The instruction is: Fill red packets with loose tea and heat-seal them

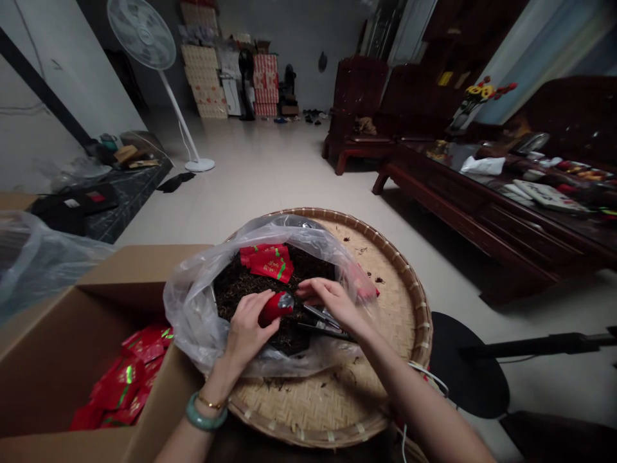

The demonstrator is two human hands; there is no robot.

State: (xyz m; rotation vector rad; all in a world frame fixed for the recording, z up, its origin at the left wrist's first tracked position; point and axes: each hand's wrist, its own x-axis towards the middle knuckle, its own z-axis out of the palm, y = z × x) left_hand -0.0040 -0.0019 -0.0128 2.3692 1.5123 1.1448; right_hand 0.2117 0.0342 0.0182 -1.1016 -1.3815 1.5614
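Note:
My left hand (250, 321) is closed around a red foil packet (270, 310), whose silvery open mouth faces right. Just right of that mouth is my right hand (328, 297), fingers stretched toward it; nothing shows in them. Both hands are over a clear plastic bag (193, 308) full of dark dried leaves (231, 292), like loose tea. Several flat red packets (268, 261) lie on the leaves. Below my right hand rest a slim metal tool (322, 316) and a dark, long-handled thing (328, 332), both partly hidden.
Under the bag is a round woven bamboo tray (395, 283) with scattered leaf bits. A cardboard box (43, 360) at left holds several red packets (128, 379). To the right stand a black round stand base (463, 366) and a dark wooden table (448, 206). A white fan (186, 128) stands farther back.

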